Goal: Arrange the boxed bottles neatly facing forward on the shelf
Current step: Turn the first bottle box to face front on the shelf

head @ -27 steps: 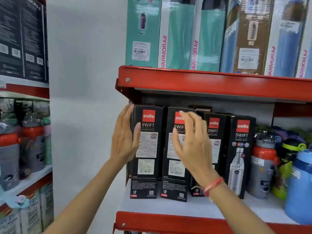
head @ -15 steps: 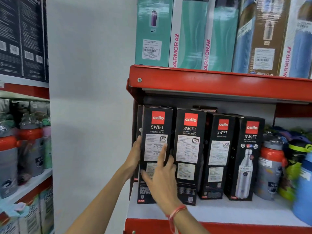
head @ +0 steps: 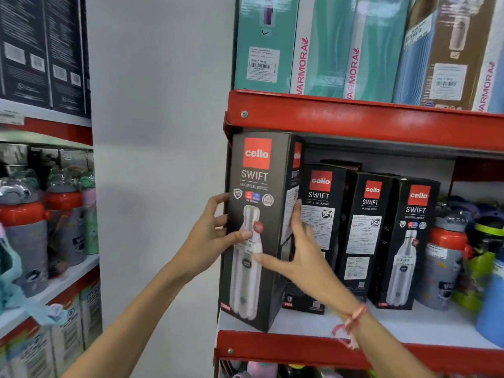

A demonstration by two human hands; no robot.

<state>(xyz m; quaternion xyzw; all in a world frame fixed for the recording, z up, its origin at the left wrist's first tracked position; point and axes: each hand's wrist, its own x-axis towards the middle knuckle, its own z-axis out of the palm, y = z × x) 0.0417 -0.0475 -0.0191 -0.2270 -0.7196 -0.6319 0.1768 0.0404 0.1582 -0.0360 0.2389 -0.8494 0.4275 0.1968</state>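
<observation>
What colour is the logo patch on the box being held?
Red logo patch, white lettering; head view.

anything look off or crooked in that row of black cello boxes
Yes: the two middle black Cello boxes show label sides, not the bottle picture. The leftmost black box, held by both hands, sits forward of the row.

Single head-worn, wide-angle view. The camera stands in front of the red shelf (head: 354,126), close to its left end, and faces forward and slightly upward, so that the underside of this shelf edge shows. It sits near enough that both forearms enter from the bottom border and the left hand (head: 210,236) and right hand (head: 302,257) fall mid-frame, just below the red shelf. Left of the shelf, a white wall (head: 158,132) and a second rack (head: 46,126) occupy the periphery. Straight edges bow toward the borders. No second view exists.
</observation>
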